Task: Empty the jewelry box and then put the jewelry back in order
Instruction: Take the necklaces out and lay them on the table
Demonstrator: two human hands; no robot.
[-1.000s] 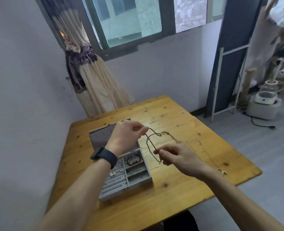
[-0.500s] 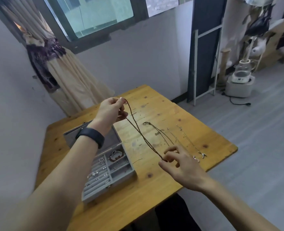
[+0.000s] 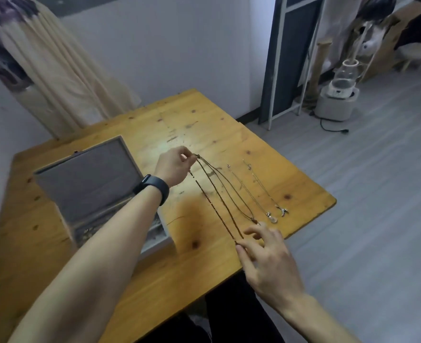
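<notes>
A dark beaded necklace (image 3: 215, 199) stretches taut between my two hands over the wooden table (image 3: 229, 134). My left hand (image 3: 173, 164) pinches its far end. My right hand (image 3: 269, 256) pinches its near end at the fingertips, the other fingers spread. The grey jewelry box (image 3: 85, 179) lies open on the left, partly hidden by my left forearm; small pieces show in its front compartments. Right of the held necklace, a thin brown necklace (image 3: 236, 196) and two silver pendant necklaces (image 3: 249, 191) (image 3: 266, 191) lie in parallel on the table.
The table's right edge (image 3: 328, 206) is close to the laid-out necklaces. A curtain (image 3: 56, 78) hangs behind the table on the left. A white rack (image 3: 276, 70) and a small appliance (image 3: 338, 97) with a cable stand on the floor to the right.
The camera tilted down and right. My left hand came down from high above the box to just over the table, and the necklace now runs low beside the others.
</notes>
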